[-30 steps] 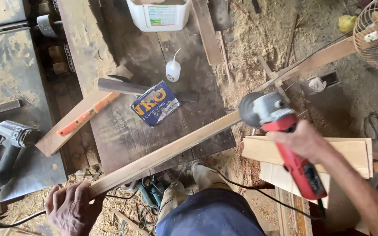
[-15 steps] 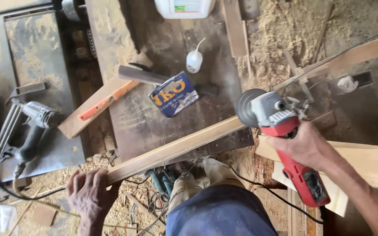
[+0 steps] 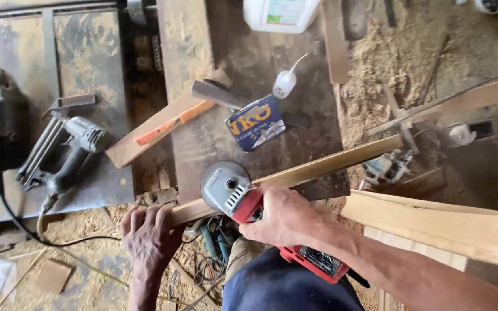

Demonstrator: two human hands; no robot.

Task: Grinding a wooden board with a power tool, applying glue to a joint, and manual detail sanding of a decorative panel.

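Head view, the only one I have. I see the right hand (image 3: 286,219) closed around the body of a red angle grinder (image 3: 260,216). Its grey disc guard (image 3: 223,185) sits against the near end of a long wooden strip (image 3: 318,167). The strip runs diagonally from lower left to upper right across the front edge of a dark, dusty workbench (image 3: 214,138).

I note the left hand (image 3: 148,236) gripping the strip's lower left end, fingers curled over the top edge, just beside the grinder's guard. Both hands are therefore occupied: left on wood, right on tool.

On the bench I record a blue and orange packet (image 3: 256,122), a small white squeeze bottle (image 3: 285,84) just above it, and a short board with an orange tool (image 3: 174,122) lying on it. A white jug (image 3: 280,12) stands at the far edge. To the left, on a grey metal table (image 3: 87,69), lies a nail gun (image 3: 67,152). Pale planks (image 3: 433,222) lie to the right. Sawdust covers the floor.
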